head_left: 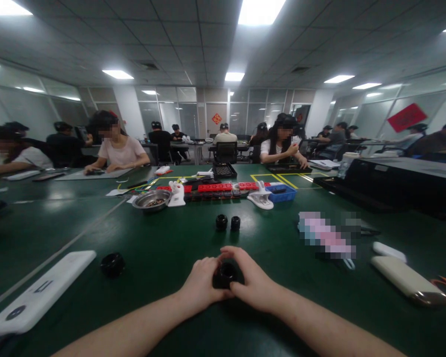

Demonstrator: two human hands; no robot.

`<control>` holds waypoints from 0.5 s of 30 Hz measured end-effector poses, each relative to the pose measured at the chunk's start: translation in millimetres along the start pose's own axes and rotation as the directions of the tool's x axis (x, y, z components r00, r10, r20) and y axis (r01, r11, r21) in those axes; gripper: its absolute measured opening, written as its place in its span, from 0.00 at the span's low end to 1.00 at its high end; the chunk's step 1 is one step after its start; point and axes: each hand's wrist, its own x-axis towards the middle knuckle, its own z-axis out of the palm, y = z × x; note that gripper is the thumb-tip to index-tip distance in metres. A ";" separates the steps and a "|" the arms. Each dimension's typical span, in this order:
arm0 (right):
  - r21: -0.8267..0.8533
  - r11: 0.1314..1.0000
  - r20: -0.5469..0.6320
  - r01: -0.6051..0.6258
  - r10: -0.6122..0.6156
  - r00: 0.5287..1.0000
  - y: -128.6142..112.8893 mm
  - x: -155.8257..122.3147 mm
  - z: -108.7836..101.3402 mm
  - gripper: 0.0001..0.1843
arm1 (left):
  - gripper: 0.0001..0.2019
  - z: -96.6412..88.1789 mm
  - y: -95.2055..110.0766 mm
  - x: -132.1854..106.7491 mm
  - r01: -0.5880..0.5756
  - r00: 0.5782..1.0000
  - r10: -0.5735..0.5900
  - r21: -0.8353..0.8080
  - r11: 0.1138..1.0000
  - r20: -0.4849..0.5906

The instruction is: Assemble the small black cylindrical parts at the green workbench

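Between my two hands is a black round part with a hole in its top (228,271), low over the green table. The fingers of my left hand (201,281) curl around its left side. My right hand (255,278) wraps the right side, its thumb at the front and its fingers reaching over the far edge. The part's underside is hidden, so I cannot tell whether it touches the table. Just beyond stand a black ribbed round part (221,222) and a narrower black part (235,223). Off to the left sits another black ring-shaped part (112,265).
A long white device (44,292) lies at left. Farther back are a metal bowl of small pieces (152,200), white clips (177,194), red power strips (214,187) and a blue tray (282,193). A beige power bank (405,277) lies at right. Two people work across the table.
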 end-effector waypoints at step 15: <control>-0.053 0.999 -0.005 -0.001 0.000 1.000 1.0 -1.3 4.1 0.33 | 0.20 -1.2 1.9 -0.4 0.022 1.000 -0.022 0.006 1.000 0.018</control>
